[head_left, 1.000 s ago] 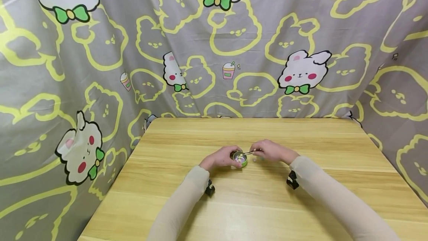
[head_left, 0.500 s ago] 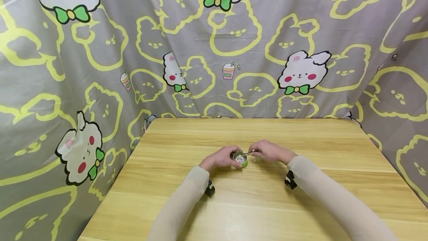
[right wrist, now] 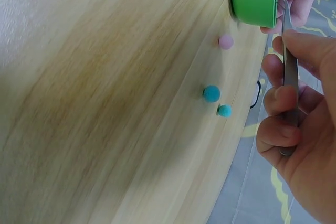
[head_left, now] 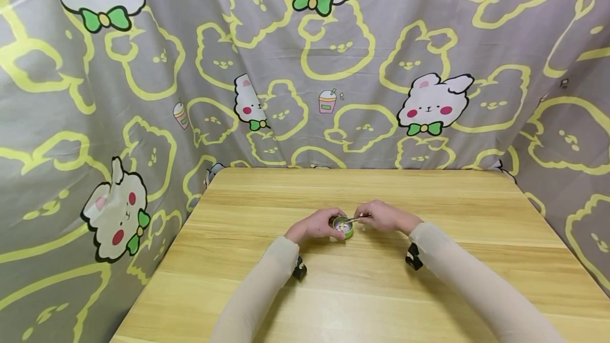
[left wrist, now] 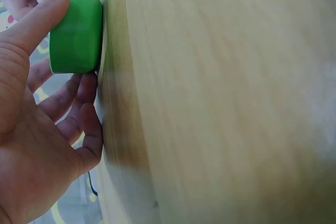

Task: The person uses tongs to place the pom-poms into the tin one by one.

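My left hand [head_left: 320, 224] grips a small round green container [head_left: 349, 233] that stands on the wooden table; thumb and fingers lie around its side in the left wrist view. Pale and light-coloured bits show inside it in the head view, too small to make out. My right hand [head_left: 385, 216] holds metal tweezers [right wrist: 290, 80] between thumb and curled fingers. Their bent tips reach over the rim into the container, and whether they pinch anything is hidden. Beside the container in the right wrist view lie a pink ball [right wrist: 226, 41], a teal ball [right wrist: 211, 93] and a smaller turquoise ball [right wrist: 224, 110].
The wooden table [head_left: 305, 300] extends around both hands. A grey patterned curtain [head_left: 286, 41] hangs behind it and along both sides. Dark wrist cameras [head_left: 414, 256] sit under the sleeves.
My right hand shifted slightly left with the tweezers during the first half second, and has barely moved since. The left hand and container stay in place. The whole head view shifts a little.
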The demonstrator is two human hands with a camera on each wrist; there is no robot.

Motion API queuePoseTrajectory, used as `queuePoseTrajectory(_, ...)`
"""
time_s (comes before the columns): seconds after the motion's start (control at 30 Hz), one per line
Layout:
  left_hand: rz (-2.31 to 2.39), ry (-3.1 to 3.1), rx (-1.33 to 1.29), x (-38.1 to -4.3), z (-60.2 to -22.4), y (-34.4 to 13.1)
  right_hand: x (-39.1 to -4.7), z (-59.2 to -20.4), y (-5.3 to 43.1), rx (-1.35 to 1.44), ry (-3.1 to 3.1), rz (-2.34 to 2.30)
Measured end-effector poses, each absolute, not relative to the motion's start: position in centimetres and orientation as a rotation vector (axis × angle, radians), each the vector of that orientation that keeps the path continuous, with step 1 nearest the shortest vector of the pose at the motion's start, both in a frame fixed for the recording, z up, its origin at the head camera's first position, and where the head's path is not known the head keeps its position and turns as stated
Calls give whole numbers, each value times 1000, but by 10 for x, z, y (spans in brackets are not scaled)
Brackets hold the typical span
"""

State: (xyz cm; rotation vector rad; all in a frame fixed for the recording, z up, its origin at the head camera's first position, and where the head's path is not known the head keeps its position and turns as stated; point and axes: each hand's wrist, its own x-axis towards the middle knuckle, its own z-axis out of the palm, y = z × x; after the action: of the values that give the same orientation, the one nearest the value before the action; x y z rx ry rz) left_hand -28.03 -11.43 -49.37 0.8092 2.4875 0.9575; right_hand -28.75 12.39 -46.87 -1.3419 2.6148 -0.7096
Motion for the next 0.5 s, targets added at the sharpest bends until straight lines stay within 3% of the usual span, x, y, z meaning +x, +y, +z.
queuePoseTrajectory(0.5,953,2482,799,-279,-494,-114,-287,-460,153,-1269,2695,-870)
